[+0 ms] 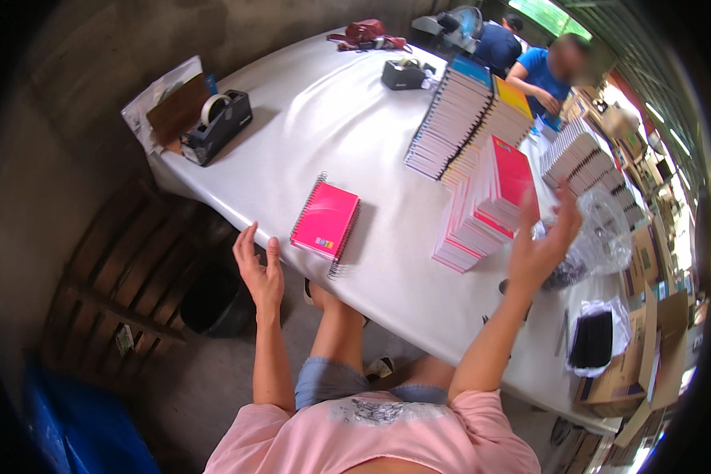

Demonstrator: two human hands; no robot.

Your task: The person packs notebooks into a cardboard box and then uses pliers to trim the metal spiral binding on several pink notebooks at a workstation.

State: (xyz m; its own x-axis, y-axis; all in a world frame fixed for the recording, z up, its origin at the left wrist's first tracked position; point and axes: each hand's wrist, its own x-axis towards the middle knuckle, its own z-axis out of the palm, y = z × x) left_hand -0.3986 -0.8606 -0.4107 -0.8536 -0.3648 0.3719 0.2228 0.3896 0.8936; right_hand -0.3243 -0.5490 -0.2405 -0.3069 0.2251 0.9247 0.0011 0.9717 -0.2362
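Notebook [327, 217], pink with coils along both sides, lies flat on the tabletop [387, 265], and through the head view I see the left hand [262, 276] at its near left, fingers spread and gripping nothing. Well right of that notebook I have the right hand [543, 243] up with empty, parted fingers by the pink stack [470, 225], though I cannot tell whether they touch it.

Looks like a small workshop tbh: I've got stacked notebooks [486, 207] and tape dispensers [223, 132] on my white table [395, 257], cardboard boxes [616, 383] alongside.
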